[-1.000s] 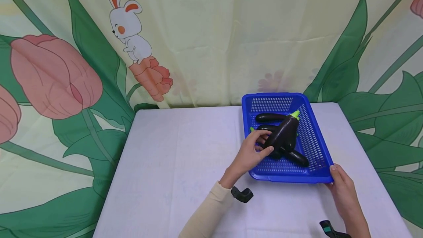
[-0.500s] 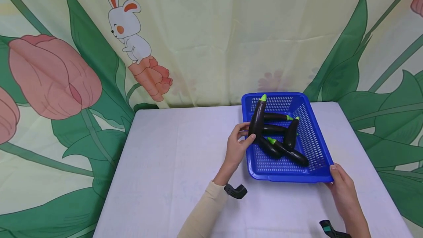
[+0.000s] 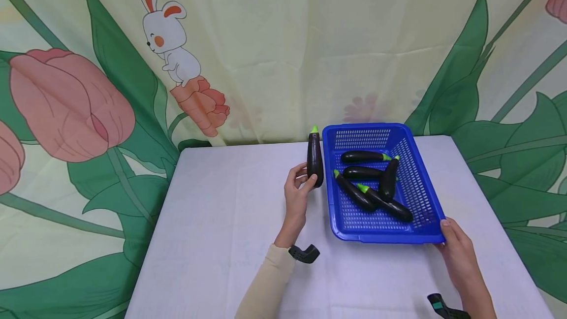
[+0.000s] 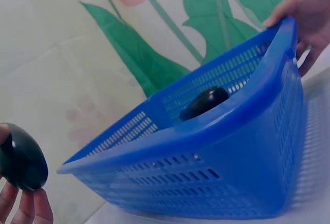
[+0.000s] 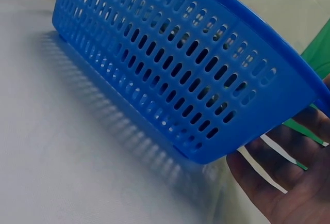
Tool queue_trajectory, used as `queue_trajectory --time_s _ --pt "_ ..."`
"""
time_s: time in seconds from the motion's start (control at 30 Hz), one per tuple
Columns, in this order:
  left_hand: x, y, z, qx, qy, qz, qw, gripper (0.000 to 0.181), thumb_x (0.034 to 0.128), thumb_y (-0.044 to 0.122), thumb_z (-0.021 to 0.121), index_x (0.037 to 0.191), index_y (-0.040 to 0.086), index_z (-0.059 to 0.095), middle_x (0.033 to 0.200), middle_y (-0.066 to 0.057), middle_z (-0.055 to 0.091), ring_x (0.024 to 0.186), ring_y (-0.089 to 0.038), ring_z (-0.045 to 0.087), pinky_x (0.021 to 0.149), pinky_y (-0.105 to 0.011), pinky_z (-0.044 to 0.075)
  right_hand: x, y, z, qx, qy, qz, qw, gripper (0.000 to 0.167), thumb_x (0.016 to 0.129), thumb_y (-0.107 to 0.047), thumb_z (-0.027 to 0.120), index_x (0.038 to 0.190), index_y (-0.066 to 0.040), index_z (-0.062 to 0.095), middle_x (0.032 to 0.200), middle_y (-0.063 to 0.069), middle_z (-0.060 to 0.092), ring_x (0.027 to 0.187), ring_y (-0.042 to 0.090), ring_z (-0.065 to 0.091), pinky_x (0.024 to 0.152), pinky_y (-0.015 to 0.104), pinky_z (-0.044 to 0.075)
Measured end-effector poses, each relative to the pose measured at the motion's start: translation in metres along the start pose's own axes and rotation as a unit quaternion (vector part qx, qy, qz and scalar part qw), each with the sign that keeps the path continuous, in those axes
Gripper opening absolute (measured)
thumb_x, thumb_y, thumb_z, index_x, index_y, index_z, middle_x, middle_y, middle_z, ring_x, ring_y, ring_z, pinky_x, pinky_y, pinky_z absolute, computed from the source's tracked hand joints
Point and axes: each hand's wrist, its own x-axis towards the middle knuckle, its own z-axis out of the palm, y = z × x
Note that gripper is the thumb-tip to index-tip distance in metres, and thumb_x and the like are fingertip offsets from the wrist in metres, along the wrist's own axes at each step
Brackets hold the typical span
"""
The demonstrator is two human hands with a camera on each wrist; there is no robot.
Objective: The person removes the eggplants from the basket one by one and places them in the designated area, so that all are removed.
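Note:
In the head view my left hand (image 3: pixel 296 201) grips a dark eggplant (image 3: pixel 315 159) with a green stem, held upright just left of the blue basket (image 3: pixel 335 233). The left wrist view shows this eggplant (image 4: pixel 23 157) between thumb and fingers. My right hand (image 3: pixel 461 255) pinches the basket's near right corner, thumb on the rim; the right wrist view has its fingers (image 5: pixel 278 167) under the corner. Several eggplants lie in the basket, one (image 3: pixel 363 157) near the back, another (image 3: pixel 355 192) at the left and one (image 3: pixel 388 178) towards the middle.
A white cloth (image 3: pixel 212 220) covers the table, with its back edge close to a curtain (image 3: pixel 274 53) printed with tulips, leaves and a rabbit. Black curved pieces (image 3: pixel 304 254) sit at both wrists.
My left hand has lifted the eggplant off the others and carried it left, out over the basket's left rim. My right hand has stayed at the corner, and the basket has hardly moved.

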Motion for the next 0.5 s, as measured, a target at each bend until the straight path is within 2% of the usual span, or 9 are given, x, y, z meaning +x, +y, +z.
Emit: queue_trajectory --time_s 0.2,0.33,0.5 --pt "0.005 -0.003 -0.014 0.015 0.058 0.017 0.9980 0.044 0.0892 0.014 0.079 0.131 0.010 0.067 0.117 -0.008 0.062 0.099 -0.019 0.062 0.078 -0.022 0.054 0.001 0.000 0.000 -0.020 0.001 0.011 0.9997 0.060 0.111 -0.051 0.036 0.160 -0.015 0.035 0.152 -0.007 0.043 0.117 -0.013 0.046 0.107 0.010 0.038" --pt "0.008 -0.006 -0.024 0.032 0.093 0.033 0.9946 0.046 0.0872 0.011 0.081 0.130 0.010 0.067 0.118 -0.009 0.063 0.100 -0.019 0.063 0.079 -0.024 0.051 0.001 -0.001 0.001 -0.030 0.005 0.010 0.9995 0.062 0.111 -0.052 0.035 0.161 -0.014 0.034 0.153 -0.005 0.043 0.116 -0.015 0.046 0.107 0.011 0.039" --pt "0.009 -0.007 -0.037 0.075 0.113 0.044 0.9898 0.050 0.0859 0.009 0.084 0.132 0.012 0.066 0.123 -0.013 0.062 0.105 -0.024 0.061 0.080 -0.024 0.052 0.000 -0.001 0.002 -0.026 0.009 0.015 0.9995 0.064 0.111 -0.052 0.034 0.161 -0.012 0.032 0.154 -0.003 0.042 0.115 -0.016 0.047 0.112 0.017 0.035"
